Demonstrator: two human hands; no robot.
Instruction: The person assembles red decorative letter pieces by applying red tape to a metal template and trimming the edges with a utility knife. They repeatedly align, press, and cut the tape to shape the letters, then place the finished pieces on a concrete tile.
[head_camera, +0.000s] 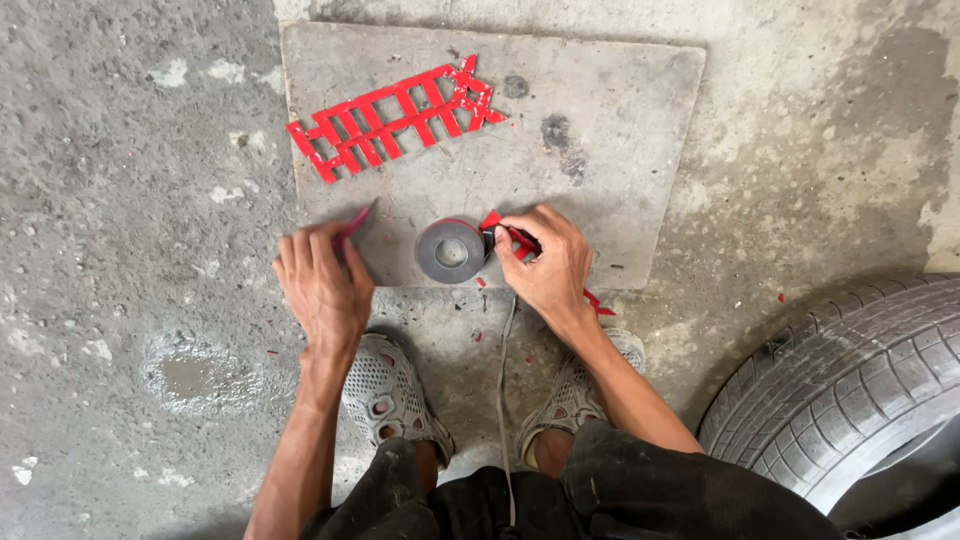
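The floor (120, 120) was rough, stained grey concrete, and on it lay a flat grey slab (610, 110) that served as the working surface, its long side running left to right in front of the squatting person.

The right hand (545, 262) rested at the slab's near edge, fingers curled and pinched shut on a thin dark tool (508, 235) beside a bit of red strip (490, 219); what kind of tool it was could not be made out. Its tip sat just beside the right rim of a round grey roll of tape (451, 250), which lay flat, hole upward, between the two hands and clearly nearer the right one. The left hand (322, 280) hovered over the slab's near left corner, closed on a short red strip (352, 225) that slanted up and to the right, away from the person. The hands were apart, the roll lying between them.

Farther out, toward the far left of the slab, cut red strips were laid as a ladder-like lattice (395, 115), its long axis rising from lower left to upper right. Small red scraps (598, 303) dotted the near edge. Below the hands were two grey perforated shoes (385, 385), and at lower right the treaded curve of a black tyre (840, 390).
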